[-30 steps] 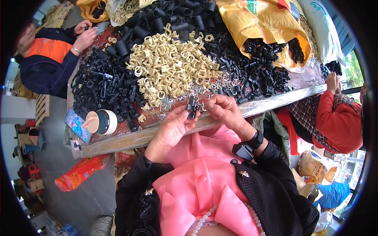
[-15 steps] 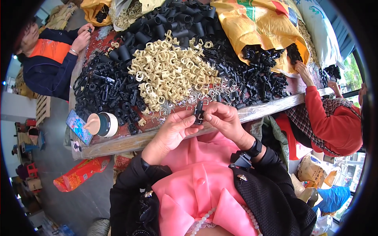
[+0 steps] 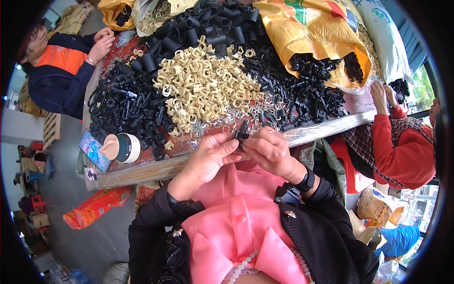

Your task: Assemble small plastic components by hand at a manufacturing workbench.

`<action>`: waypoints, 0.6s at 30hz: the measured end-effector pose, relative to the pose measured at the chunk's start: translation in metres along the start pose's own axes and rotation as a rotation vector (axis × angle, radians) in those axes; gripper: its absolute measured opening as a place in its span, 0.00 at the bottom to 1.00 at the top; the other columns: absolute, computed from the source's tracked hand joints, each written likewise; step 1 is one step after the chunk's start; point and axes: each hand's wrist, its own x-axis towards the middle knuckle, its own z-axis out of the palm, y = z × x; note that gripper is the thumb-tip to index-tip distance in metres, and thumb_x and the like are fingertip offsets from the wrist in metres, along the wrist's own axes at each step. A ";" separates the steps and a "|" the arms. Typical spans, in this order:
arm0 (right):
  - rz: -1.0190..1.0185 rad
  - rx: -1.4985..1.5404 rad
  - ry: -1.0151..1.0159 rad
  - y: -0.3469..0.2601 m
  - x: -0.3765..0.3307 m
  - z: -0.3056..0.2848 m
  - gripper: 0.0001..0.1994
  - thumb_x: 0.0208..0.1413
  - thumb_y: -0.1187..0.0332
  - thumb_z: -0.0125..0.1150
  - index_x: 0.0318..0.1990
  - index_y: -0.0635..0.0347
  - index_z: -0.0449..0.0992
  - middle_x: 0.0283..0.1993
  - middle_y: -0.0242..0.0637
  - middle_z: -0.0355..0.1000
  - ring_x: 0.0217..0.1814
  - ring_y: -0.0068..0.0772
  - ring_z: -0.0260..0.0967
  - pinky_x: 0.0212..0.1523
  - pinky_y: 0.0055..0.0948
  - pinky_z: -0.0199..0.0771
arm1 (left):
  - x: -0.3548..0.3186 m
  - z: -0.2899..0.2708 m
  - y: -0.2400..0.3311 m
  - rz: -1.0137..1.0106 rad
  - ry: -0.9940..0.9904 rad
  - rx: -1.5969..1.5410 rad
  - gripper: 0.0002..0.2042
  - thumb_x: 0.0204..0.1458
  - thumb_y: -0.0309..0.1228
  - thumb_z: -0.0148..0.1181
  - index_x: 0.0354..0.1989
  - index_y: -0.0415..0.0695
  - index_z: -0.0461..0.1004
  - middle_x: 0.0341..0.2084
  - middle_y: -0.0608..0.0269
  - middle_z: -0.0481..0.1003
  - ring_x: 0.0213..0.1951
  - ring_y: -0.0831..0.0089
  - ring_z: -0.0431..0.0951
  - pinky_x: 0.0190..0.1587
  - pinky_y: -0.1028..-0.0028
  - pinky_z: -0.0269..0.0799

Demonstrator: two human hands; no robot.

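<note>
Just past the near table edge, my left hand (image 3: pixel 211 158) pinches a small black plastic part (image 3: pixel 243 130) between thumb and fingers, its narrow end pointing up. My right hand (image 3: pixel 270 150) is closed against the right side of that part, thumb and fingertips pressed together. Whatever the right fingertips hold is hidden. Beyond both hands lies a heap of cream-coloured plastic clips (image 3: pixel 203 85), with small bent metal clips (image 3: pixel 231 116) scattered along its near edge.
Black plastic fittings (image 3: pixel 130 109) are heaped left, with black tubes (image 3: pixel 217 23) behind. Smaller black parts (image 3: pixel 312 102) spill from a yellow sack (image 3: pixel 307 33) at right. A phone (image 3: pixel 94 150) and a lidded cup (image 3: pixel 127 147) stand near left. Co-workers sit at left (image 3: pixel 61 71) and right (image 3: pixel 397 146).
My right fingers have curled in and closed against the black part, which now tilts slightly right. The right co-worker's hand has drawn back from the yellow sack.
</note>
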 end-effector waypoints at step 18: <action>0.616 0.457 -0.129 0.031 0.002 0.014 0.07 0.41 0.72 0.58 0.28 0.60 0.67 0.21 0.33 0.62 0.19 0.33 0.62 0.20 0.27 0.63 | 0.005 -0.015 0.003 0.127 0.046 0.136 0.13 0.49 0.26 0.50 0.44 0.36 0.65 0.36 0.58 0.71 0.33 0.75 0.74 0.36 0.80 0.71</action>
